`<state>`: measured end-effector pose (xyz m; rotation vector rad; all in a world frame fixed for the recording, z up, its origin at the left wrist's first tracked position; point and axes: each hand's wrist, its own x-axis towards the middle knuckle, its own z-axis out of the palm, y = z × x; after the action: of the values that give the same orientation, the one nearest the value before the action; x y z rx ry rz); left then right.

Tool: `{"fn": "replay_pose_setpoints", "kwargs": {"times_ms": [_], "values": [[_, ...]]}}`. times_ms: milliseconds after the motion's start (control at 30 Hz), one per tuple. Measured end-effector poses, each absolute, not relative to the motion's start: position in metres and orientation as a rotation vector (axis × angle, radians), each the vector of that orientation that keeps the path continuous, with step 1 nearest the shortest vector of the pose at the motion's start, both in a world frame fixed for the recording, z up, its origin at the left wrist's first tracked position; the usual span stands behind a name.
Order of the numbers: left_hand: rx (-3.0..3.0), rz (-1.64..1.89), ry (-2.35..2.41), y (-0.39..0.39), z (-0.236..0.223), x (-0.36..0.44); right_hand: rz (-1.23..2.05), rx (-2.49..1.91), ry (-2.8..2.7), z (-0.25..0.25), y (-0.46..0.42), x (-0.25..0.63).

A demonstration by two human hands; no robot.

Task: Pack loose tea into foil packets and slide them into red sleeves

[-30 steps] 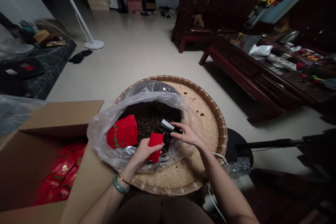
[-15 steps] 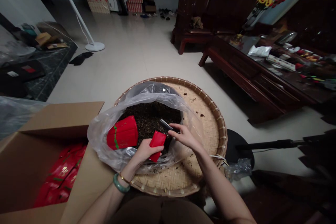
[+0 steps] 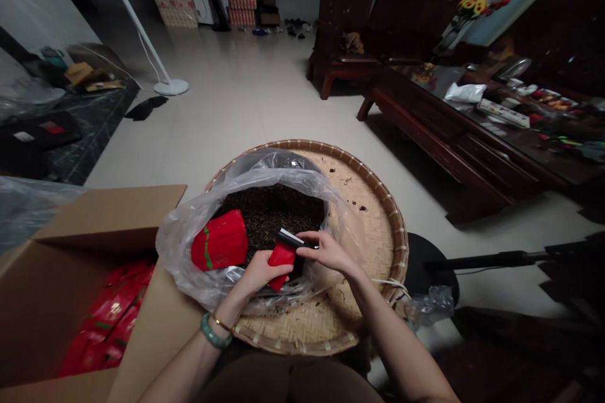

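Note:
My left hand [image 3: 263, 275] is closed around a small red packet [image 3: 282, 259] and holds it tilted over the bag. In my right hand [image 3: 327, 250] is a slim black handheld bag sealer [image 3: 289, 238] with a pale strip along it, lying across the packet's upper end. Beneath both hands, an open clear plastic bag [image 3: 177, 230] holds dark, loose dried leaves [image 3: 269, 211] that look like tea. A bundle of red packets [image 3: 220, 240] with green marks rests on the leaves at the left. Whether the sealer's jaws are closed on the packet is too small to tell.
The bag sits in a round woven bamboo tray [image 3: 378, 201] with leaf bits scattered on it. At left stands an open cardboard box [image 3: 155, 321] with several red packets [image 3: 111, 315] inside. A black stand base [image 3: 428, 264] is at right, a dark wooden table [image 3: 454, 138] farther off.
My right hand has brought the black sealer down and left, from above the packet onto its upper end. My left hand keeps its hold, almost unmoved.

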<state>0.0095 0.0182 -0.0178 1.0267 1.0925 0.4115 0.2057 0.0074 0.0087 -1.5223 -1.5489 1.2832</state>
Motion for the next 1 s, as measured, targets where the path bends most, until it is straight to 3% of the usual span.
{"fn": "replay_pose_setpoints", "kwargs": {"times_ms": [467,667,900,1000], "values": [[1.023,0.412,1.101,0.018,-0.012,0.011,1.196,-1.512,-1.568,0.009,0.003,0.202],[1.032,0.424,1.095,0.021,-0.012,0.009,1.372,-1.492,-1.324,-0.005,0.01,0.212],[0.981,0.468,1.076,0.015,-0.014,0.007,0.651,-1.868,-1.652,-0.03,0.023,0.228],[0.986,0.465,1.072,0.012,-0.011,0.008,0.504,-1.894,-1.711,-0.023,0.022,0.218]]}}
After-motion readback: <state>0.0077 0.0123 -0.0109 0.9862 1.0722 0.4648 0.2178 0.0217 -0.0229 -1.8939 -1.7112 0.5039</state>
